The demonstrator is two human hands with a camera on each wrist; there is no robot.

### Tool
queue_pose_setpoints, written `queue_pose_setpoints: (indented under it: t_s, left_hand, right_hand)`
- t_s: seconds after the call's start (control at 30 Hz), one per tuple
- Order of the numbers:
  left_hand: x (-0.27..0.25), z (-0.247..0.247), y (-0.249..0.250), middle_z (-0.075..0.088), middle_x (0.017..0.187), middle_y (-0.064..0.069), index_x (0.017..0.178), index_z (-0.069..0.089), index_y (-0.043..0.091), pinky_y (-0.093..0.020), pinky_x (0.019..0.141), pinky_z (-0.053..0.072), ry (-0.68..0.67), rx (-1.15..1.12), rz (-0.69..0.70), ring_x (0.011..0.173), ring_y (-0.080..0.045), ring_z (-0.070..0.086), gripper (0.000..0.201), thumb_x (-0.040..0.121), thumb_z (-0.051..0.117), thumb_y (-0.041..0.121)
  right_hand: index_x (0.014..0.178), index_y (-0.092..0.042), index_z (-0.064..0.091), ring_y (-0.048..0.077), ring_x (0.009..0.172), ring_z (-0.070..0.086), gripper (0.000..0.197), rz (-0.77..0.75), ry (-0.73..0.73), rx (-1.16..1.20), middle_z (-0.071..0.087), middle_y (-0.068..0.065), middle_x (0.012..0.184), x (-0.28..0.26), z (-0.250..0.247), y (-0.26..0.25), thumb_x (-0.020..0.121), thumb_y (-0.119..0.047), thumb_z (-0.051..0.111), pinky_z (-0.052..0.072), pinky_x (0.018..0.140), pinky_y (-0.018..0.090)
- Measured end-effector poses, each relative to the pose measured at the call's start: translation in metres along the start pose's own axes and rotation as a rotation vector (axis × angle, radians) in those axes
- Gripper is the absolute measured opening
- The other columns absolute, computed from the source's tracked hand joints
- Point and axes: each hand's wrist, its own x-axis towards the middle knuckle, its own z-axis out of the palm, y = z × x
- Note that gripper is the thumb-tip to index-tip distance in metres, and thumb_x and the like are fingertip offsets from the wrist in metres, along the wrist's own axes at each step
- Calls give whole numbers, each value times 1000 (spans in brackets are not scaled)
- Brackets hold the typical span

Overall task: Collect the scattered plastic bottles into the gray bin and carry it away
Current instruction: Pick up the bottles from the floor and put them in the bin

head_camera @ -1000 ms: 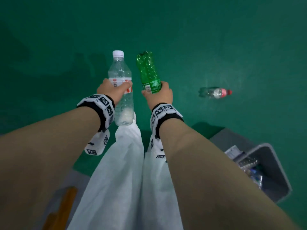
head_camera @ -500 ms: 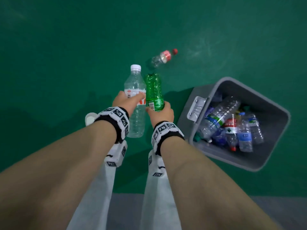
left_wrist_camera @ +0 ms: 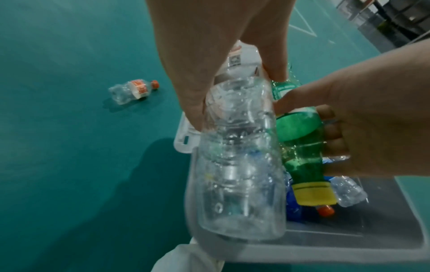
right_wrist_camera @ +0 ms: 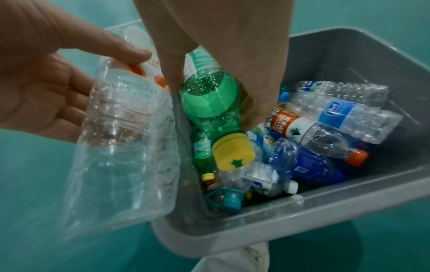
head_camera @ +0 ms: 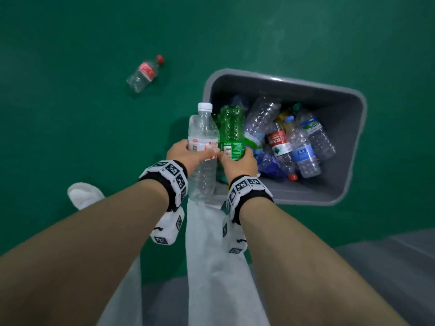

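My left hand grips a clear bottle with a white cap and a red-and-white label, held at the bin's left rim. Right beside it, my right hand grips a green bottle with its yellow cap pointing down into the bin. The gray bin stands on the green floor and holds several bottles. In the wrist views the clear bottle and green bottle hang over the bin.
One small clear bottle with a red cap and label lies on the green floor to the bin's left. My white shoe and pale trouser legs are below the hands. A gray floor strip runs at lower right.
I have turned toward the bin: it has come from the right edge to right under my hands. Both bottles, still held, now sit over its left rim.
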Motion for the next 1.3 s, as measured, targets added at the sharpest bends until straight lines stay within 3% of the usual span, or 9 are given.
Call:
queue_pose_setpoints:
  t_s: [0.17,0.37,0.47,0.57,0.7,0.83,0.97,1.1,1.3]
  left_hand:
    - [22,61,27,69,93,4,98,64,20,-31,79,53,-40,144,-17,87,-15,66,37,68,81,31]
    - [58,103,44,48,126,-3,135,40,9,-35,89,45,48,342,-69,110,-25,50,80,68,72,39]
    - [80,117,49,62,114,-3,117,57,11,-29,76,49,92,380,-11,95,-19,61,60,68,78,38]
    - [103,129,52,69,101,-4,99,68,14,-33,83,55,92,509,42,92,-19,65,41,69,78,40]
    - [130,138,53,59,115,-7,109,63,12,-30,85,52,139,700,60,93,-18,59,62,65,76,54]
    - [143,136,52,45,127,-12,120,54,4,-31,91,46,127,869,98,103,-25,56,70,75,70,54]
    - [146,122,56,44,129,-11,117,59,4,-30,96,41,40,937,120,106,-26,56,49,89,60,44]
    - [139,97,67,45,126,-14,114,60,-1,-32,95,42,19,977,173,106,-29,56,41,93,55,34]
    - [124,48,93,67,109,-8,102,70,10,-29,90,49,-129,890,209,102,-24,61,22,89,60,25]
  right_hand:
    - [119,-19,55,23,97,63,57,68,8,54,62,5,111,37,-43,25,72,-42,78,53,89,39]
    - [123,-12,54,26,105,59,57,157,56,74,54,9,122,81,-67,53,77,-36,76,49,94,36]
    - [125,-11,52,28,108,58,59,194,66,109,53,10,124,101,-66,58,78,-37,75,48,96,37]
    - [131,-7,46,31,116,55,63,256,78,153,50,14,131,118,-57,59,82,-35,72,46,100,40]
    - [140,-3,37,32,127,46,64,328,111,195,43,17,140,139,-44,58,88,-28,66,38,104,37]
    - [136,-4,43,33,121,53,53,366,135,196,50,17,136,152,-30,51,89,-18,62,43,101,40]
    - [132,-6,46,34,116,56,50,391,191,202,53,16,131,147,-19,38,86,-15,63,47,98,41]
    - [144,-7,35,33,129,42,60,412,219,142,36,16,144,129,-14,20,88,-15,58,39,103,38]
    - [144,-11,35,31,132,39,55,321,156,113,32,13,148,99,-16,-48,93,-19,55,39,97,34]
